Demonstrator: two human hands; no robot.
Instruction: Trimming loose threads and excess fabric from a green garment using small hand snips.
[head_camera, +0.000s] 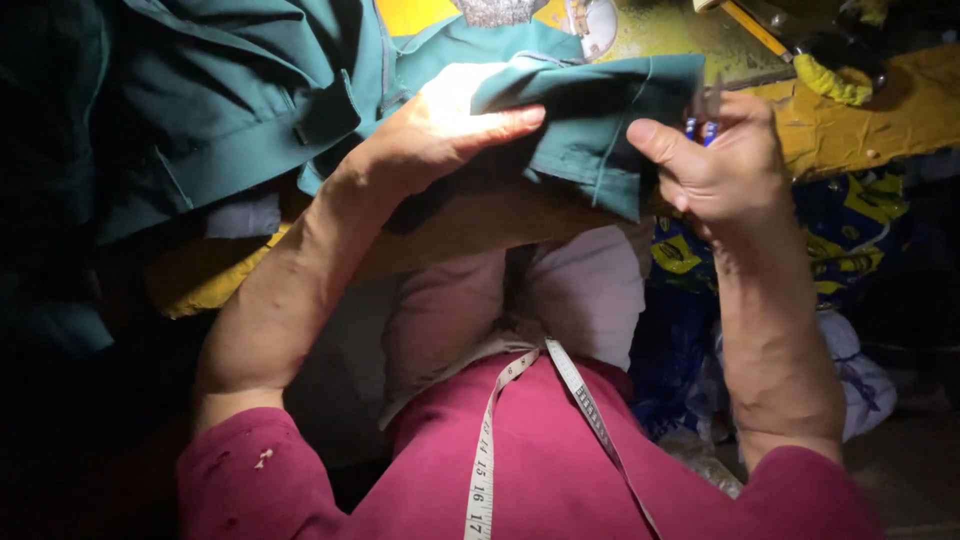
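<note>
**Teal Garment Held Between Both Hands Under Direct Light**

The teal fabric (590, 120) is held above the person's lap, in front of a yellow-covered surface (880, 110). A folded edge with a visible seam line faces the camera. The left hand (440, 130) lies flat against the cloth, fingers pressed together and extended, with the thumb underneath, out of view. The right hand (715, 160) grips the right edge of the fold; its thumb presses against the cloth and the other fingers curl around a small blue-handled tool (700, 125), too hidden to identify. Whether any cutting or stitching is done on this fold cannot be told.

More teal cloth (230, 110) is heaped to the left. A white measuring tape (500, 430) hangs around the person's neck over a magenta top. Patterned blue and yellow material (840, 220) lies to the right.
</note>
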